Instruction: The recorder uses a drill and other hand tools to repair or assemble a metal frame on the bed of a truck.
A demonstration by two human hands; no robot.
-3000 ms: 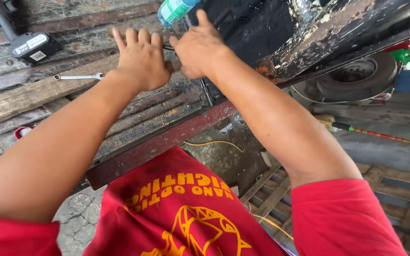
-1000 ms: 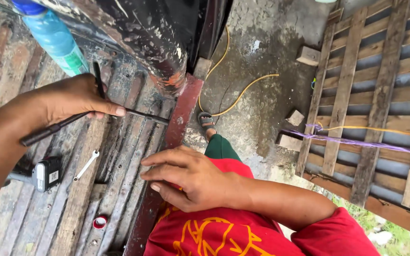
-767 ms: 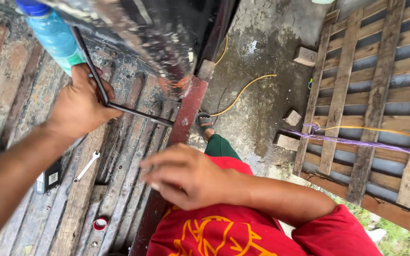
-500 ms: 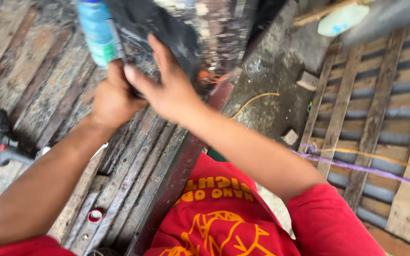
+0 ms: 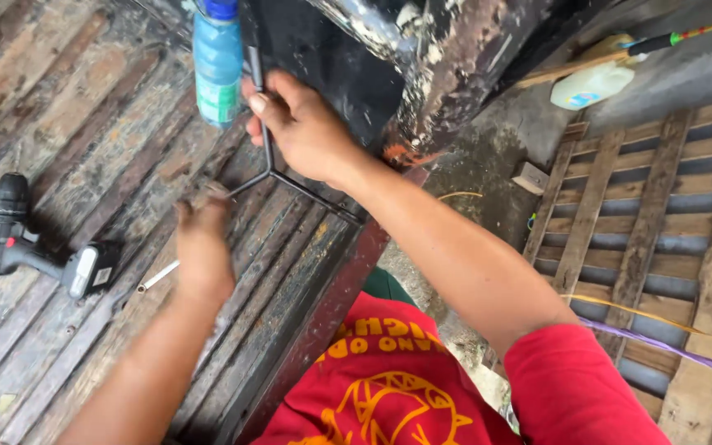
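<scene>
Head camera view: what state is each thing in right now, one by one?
Three-armed wrench: held up against the dark metal part.
Right hand: grip closed on the wrench's upper arm.
Left hand: at the wrench's lower-left arm, blurred.
Blue bottle: upright, capped.
Cordless drill: lying on the planks, untouched.

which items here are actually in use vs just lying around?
In use:
- three-armed black wrench, upper arm gripped by the right hand, lower-left arm at the left hand
- dark rusty metal panel the wrench points into

Lying about:
- cordless drill on the planks
- blue plastic bottle
- small spanner
- white jug
- wooden pallet
</scene>
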